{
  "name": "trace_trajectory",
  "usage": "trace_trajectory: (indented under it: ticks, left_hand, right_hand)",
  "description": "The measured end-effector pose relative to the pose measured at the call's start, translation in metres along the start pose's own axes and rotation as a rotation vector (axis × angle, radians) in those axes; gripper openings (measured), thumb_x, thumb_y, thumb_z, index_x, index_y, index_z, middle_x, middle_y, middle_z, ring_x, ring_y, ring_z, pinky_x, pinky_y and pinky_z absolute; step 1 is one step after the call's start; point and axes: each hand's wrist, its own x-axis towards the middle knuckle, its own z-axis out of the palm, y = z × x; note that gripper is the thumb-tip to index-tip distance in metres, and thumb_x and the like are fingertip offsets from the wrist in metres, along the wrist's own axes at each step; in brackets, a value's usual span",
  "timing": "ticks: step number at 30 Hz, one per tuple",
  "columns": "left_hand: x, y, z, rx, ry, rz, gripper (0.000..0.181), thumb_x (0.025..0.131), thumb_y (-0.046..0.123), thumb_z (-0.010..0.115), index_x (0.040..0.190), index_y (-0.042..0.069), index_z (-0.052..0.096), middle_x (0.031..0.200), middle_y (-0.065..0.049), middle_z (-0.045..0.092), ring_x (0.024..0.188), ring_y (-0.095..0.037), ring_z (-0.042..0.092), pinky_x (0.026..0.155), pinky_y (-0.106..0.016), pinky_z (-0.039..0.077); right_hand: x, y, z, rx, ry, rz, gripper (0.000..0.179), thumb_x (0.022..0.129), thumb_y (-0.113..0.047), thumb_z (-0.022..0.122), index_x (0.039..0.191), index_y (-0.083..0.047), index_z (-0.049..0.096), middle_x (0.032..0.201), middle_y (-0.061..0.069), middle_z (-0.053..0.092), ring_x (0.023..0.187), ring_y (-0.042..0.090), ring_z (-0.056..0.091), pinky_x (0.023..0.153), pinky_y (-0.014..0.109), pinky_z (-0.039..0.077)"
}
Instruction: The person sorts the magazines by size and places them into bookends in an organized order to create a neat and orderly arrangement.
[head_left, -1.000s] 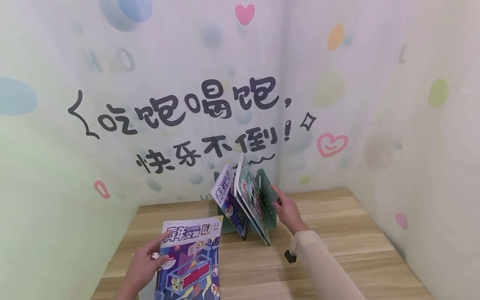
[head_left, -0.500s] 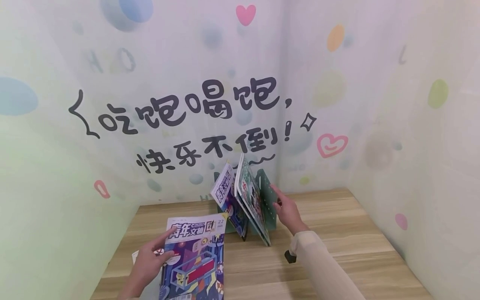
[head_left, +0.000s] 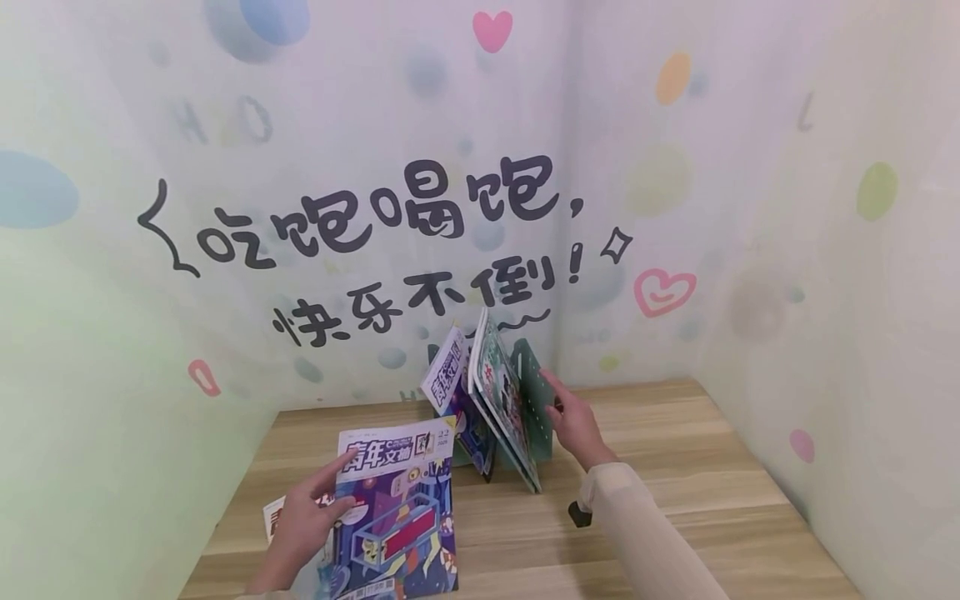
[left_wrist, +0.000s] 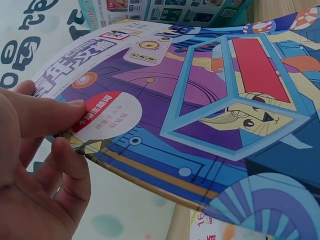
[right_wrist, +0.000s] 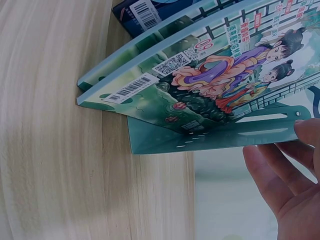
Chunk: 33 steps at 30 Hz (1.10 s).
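My left hand [head_left: 303, 517] pinches the left edge of a purple-and-blue magazine [head_left: 405, 521]. In the left wrist view the thumb lies on its cover near a round red-and-white label, and the page edges bend slightly. Over to the right, my right hand [head_left: 579, 429] holds the upper part of a green bookend's side panel [head_left: 536, 400]. The right wrist view shows fingertips [right_wrist: 252, 157] against the panel's outer side. Inside the bookend, green illustrated magazines [right_wrist: 165, 75] lean to the left, beside another purple magazine [head_left: 457, 400] with a similar cover.
Partly hidden under the held magazine, another magazine [head_left: 272, 512] with red lettering lies on the wooden table [head_left: 645, 533]. A wall covering [head_left: 750, 208] with black lettering rises behind the bookend. Below my right wrist a small dark object [head_left: 579, 514] shows.
My left hand has moved the purple magazine a little right and away from me, showing more of its lower cover. The right hand and the bookend have stayed in place.
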Motion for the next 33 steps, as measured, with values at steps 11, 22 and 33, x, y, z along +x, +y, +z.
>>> trace_trajectory:
  ticks: [11,22,33]
  left_hand:
    - [0.002,0.003,0.010,-0.004,0.025,-0.042,0.068,0.085,-0.001,0.070,0.144,0.026,0.049,0.128,-0.023,0.059,0.100,-0.031,0.061,0.064,-0.033,0.059]
    - [0.001,0.005,0.018,-0.051,0.028,-0.043,0.071,0.085,-0.002,0.071,0.145,0.027,0.048,0.126,-0.023,0.060,0.098,-0.028,0.062,0.064,-0.030,0.058]
    - [0.001,0.009,0.028,-0.068,0.019,-0.036,0.073,0.085,-0.002,0.070,0.146,0.030,0.046,0.130,-0.021,0.058,0.104,-0.030,0.061,0.064,-0.030,0.058]
  right_hand:
    - [0.000,0.000,0.000,-0.003,0.011,-0.003,0.066,0.092,-0.002,0.063,0.149,-0.027,0.039,0.094,0.010,0.063,0.089,0.026,0.062,0.073,0.041,0.056]
    - [0.001,0.001,0.001,0.002,0.013,0.008,0.066,0.093,-0.002,0.063,0.149,-0.028,0.040,0.094,0.011,0.063,0.090,0.026,0.062,0.074,0.042,0.055]
    - [0.001,0.000,0.001,0.006,0.000,0.025,0.066,0.094,-0.004,0.062,0.150,-0.031,0.038,0.099,0.012,0.064,0.093,0.027,0.061,0.077,0.041,0.055]
